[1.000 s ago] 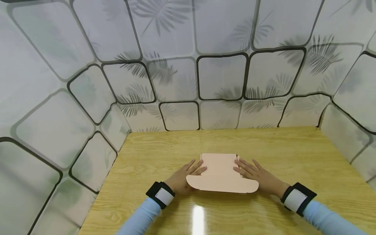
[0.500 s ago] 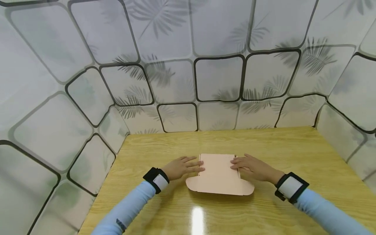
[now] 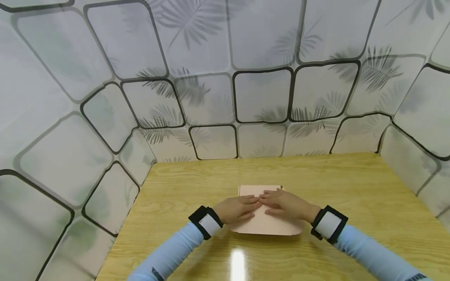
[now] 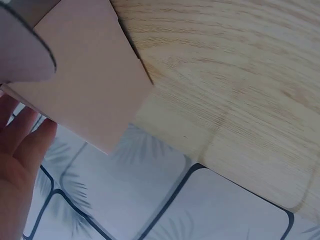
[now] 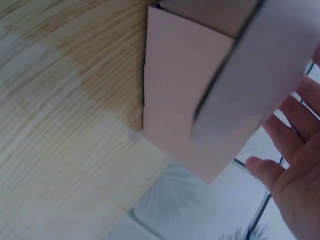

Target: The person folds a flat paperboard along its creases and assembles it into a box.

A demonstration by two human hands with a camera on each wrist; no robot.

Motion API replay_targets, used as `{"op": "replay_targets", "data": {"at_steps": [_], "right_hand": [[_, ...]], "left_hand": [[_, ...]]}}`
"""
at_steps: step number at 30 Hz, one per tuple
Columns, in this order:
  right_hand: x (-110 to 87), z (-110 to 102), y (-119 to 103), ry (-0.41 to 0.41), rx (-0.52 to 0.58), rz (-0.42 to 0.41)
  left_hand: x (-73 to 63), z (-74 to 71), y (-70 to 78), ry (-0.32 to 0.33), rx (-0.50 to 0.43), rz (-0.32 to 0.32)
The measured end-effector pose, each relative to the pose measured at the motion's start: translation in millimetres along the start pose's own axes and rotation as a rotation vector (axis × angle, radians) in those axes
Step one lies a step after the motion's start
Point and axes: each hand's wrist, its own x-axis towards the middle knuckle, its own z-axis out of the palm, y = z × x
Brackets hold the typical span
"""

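A pale pink cardboard mailer box (image 3: 254, 190) lies on the wooden table, its lid down over it. The lid's wide front flap (image 3: 268, 228), with rounded ends, sticks out toward me. My left hand (image 3: 239, 209) rests over the lid's left half, fingers extended. From the right, my right hand (image 3: 290, 205) lies over the lid, and the fingertips of both hands meet near its middle. The left wrist view shows one box side wall (image 4: 90, 75) beneath a rounded flap end (image 4: 25, 50). Another side wall (image 5: 185, 90) and flap end (image 5: 250, 85) show in the right wrist view.
The wooden table (image 3: 197, 179) has a glare spot in front of the box. A patterned fabric curtain (image 3: 261, 97) hangs behind the table's far edge and along both sides. Each wrist wears a black strap (image 3: 206, 222).
Both hands have moved from the sides of the box inward onto the lid, and their fingertips have come together. The box has stayed about where it was.
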Motion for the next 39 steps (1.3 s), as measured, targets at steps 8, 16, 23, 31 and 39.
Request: {"op": "replay_targets", "data": {"at_steps": [8, 16, 23, 31, 39], "right_hand": [[-0.6, 7.7, 3.9, 0.038, 0.042, -0.023], [-5.9, 12.7, -32.0, 0.130, -0.117, 0.079], [-12.1, 14.3, -50.0, 0.070, -0.070, 0.119], [-28.8, 16.9, -38.6, 0.026, -0.106, 0.103], [-60.0, 17.0, -13.4, 0.108, -0.080, 0.093]], "left_hand": [[0.8, 7.0, 3.1, 0.026, 0.183, 0.032], [-0.9, 4.8, 13.1, 0.157, 0.095, 0.023], [1.3, 3.6, 35.6, 0.176, 0.190, -0.133], [-5.4, 2.1, 35.6, 0.116, 0.252, -0.093], [-33.9, 5.2, 13.3, 0.140, 0.092, -0.050]]}}
